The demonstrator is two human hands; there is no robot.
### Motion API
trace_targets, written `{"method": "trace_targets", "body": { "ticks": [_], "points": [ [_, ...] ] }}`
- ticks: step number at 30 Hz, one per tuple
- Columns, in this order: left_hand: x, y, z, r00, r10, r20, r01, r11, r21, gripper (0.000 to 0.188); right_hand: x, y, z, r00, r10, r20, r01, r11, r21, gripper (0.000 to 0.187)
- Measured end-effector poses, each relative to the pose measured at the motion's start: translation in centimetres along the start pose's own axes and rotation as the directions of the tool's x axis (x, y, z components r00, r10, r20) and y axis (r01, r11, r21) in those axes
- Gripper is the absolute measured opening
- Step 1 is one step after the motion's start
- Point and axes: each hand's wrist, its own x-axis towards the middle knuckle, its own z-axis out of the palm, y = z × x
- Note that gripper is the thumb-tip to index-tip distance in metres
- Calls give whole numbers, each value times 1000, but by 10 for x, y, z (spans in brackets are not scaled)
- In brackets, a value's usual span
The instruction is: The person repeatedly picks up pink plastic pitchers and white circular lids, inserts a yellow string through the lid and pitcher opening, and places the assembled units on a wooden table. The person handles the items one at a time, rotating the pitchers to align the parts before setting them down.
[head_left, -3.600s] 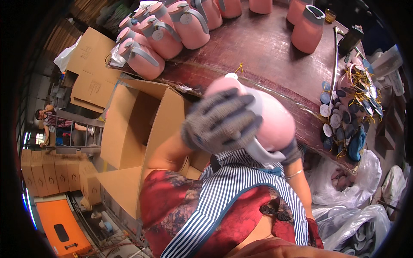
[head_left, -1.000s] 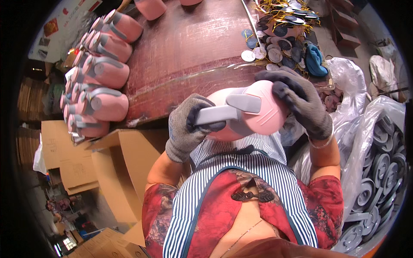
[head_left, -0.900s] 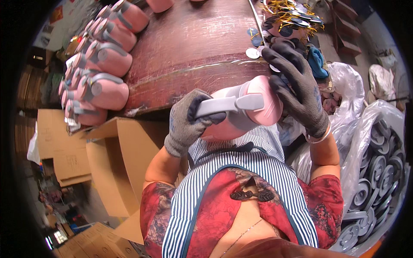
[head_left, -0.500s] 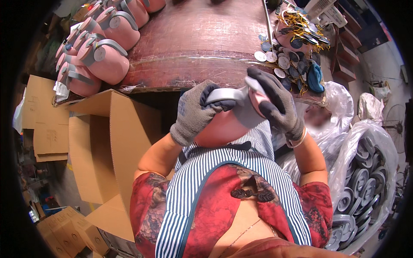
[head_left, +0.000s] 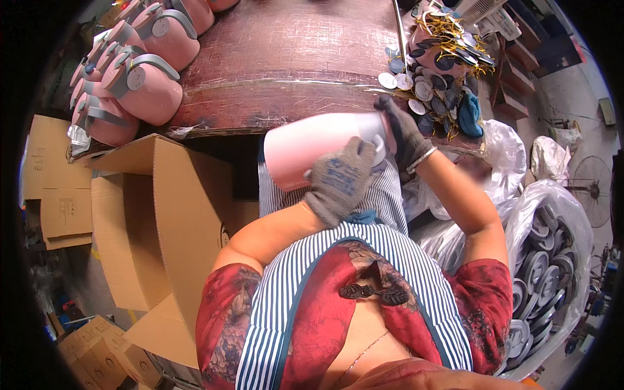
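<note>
Since the frame half a second ago, the pink jug (head_left: 302,146) has been rolled so that its grey handle (head_left: 379,148), formerly uppermost, is turned toward the striped apron (head_left: 270,312). It is held sideways before the near edge of the desk (head_left: 279,58), base to the left. Its handle is gripped by the gloved left hand (head_left: 341,182); its lid end is clasped by the right hand (head_left: 404,133). More jugs (head_left: 153,97) and round tags (head_left: 422,91) are borne by the desk.

The table (head_left: 292,55) is dark red and shines in the light. Right of the table are gray floor (head_left: 577,97) and a round fan (head_left: 592,188).
</note>
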Motion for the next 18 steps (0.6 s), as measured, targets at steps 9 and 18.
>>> {"method": "trace_targets", "body": {
  "ticks": [9, 18],
  "points": [
    [24, -116, -51, 925, 142, 352, 242, 492, -836, 36, 51, -145, -70, 509, -592, 624, 704, 704, 94, 68],
    [-5, -15, 9, 983, -172, 68, 185, 925, -331, 45, 57, 29, 2, 838, -82, 540, 151, 985, -84, 37]
  ]
}}
